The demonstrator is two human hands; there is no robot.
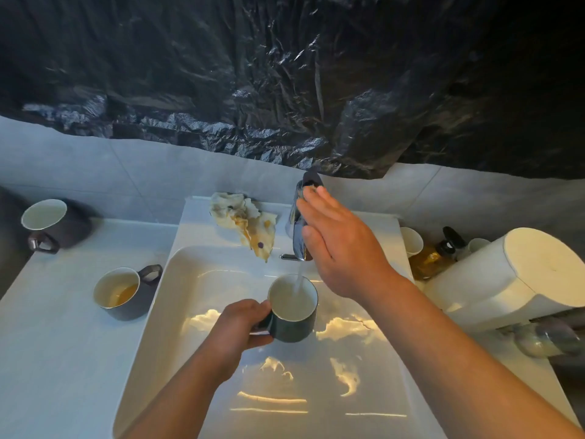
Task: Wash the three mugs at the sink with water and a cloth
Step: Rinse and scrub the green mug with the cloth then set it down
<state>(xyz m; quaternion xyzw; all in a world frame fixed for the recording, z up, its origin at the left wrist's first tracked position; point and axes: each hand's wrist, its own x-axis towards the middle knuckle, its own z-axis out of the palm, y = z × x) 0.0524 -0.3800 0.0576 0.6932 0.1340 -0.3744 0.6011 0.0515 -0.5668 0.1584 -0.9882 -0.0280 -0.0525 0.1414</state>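
Mugs are spread about the sink (164,312), the biggest thing here, a wide white basin set in a pale counter (63,359). By the look of it the step in hand is the first fill and rinse, with two mugs not yet done. Keeping the work low inside the basin should hold the splash in.

The tap (295,229) stands at the back edge. The right hand (345,248) lies flat over its lever, fingers straight, gripping nothing. A light touch there should keep the flow modest, since a hard jet into a narrow cup would likely spray out. The left hand (240,324) has its fingers curled round the handle of the held mug (292,327), which is upright over the middle of the basin, just under the spout. Best to hold it level, let it fill partway, then swirl and tip it out.

The stained mug (120,296), with brown liquid in its bottom, sits on the counter just left of the basin. The far mug (47,220) stands well back at the left near the wall, its inside white. The cloth (250,223) lies crumpled and blotched on the ledge left of the tap, near enough for the right hand to take next. The stream (299,280) is thin and lands inside the rim toward its far side; centring the cup under it would be safer.
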